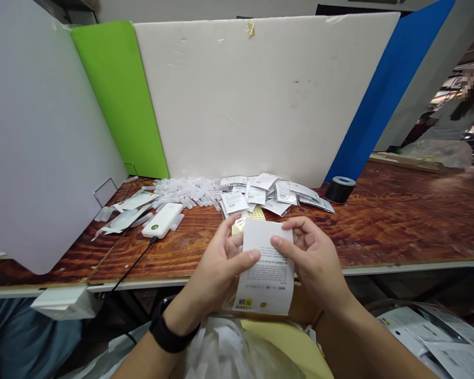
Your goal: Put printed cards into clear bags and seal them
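Observation:
Over the table's front edge, a white printed card (266, 281) is held between my two hands, its text upside down to me. My left hand (217, 263) grips its left side, thumb flat on the face and fingers behind. Similarly, my right hand (318, 258) pinches the upper right part with the thumb on top. The card's upper edge appears folded or doubled. Just behind it lies a yellow sticker sheet (257, 213), partly hidden. Beyond are several flat packets with printed labels (256, 195). Below my hands sits an open bag of translucent white strips (221, 347).
A heap of small translucent pieces (191, 190) lies by the white partition (260, 100). A cabled white power bank (164, 220) rests left, near crumpled packets (128, 213). A black tape roll (340, 189) stands right. More printed cards (426, 331) lie low right. A person (458, 116) is in the background.

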The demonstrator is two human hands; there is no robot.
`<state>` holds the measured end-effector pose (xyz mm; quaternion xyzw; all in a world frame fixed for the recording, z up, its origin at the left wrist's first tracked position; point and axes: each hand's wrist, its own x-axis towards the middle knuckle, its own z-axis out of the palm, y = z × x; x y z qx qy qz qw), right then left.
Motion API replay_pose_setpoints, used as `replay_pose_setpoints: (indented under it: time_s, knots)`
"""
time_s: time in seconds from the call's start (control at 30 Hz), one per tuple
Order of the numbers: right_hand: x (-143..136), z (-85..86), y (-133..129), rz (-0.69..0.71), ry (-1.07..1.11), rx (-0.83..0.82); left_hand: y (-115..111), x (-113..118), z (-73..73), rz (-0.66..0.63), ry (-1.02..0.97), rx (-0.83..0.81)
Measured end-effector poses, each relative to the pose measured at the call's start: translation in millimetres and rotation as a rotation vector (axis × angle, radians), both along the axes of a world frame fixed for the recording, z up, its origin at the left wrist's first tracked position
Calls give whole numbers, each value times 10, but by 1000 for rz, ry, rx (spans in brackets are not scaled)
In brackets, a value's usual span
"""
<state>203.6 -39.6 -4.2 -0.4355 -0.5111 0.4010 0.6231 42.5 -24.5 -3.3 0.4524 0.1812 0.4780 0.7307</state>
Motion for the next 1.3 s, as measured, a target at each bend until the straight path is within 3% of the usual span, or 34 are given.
replay_pose_setpoints:
  time_s: [0.07, 0.17, 0.23, 0.37, 0.57, 0.87, 1.1, 1.3]
  knots:
    - [9, -8, 7, -104, -170, 86, 10, 24, -12, -64, 54, -4]
    - [44, -26, 20, -308, -619, 422, 6, 43, -16, -17, 185, 38]
    - [66, -35, 27, -283, -837, 615, -15, 39, -13, 19, 250, 106]
    - [81, -41, 38, -123, -984, 671, -65, 10, -16, 22, 363, 200]
    - [33, -54, 33, -208, -1262, 908, -79, 19, 9, 27, 408, 217]
    - [-38, -137, 111, -280, -1171, 805, -65, 68, -54, 299, 598, 355]
    - [-72, -134, 122, -277, -1074, 713, -76, 71, -44, 272, 563, 332]
    - [-46, -62, 36, -99, -1059, 684, -69, 47, -31, 187, 610, 337]
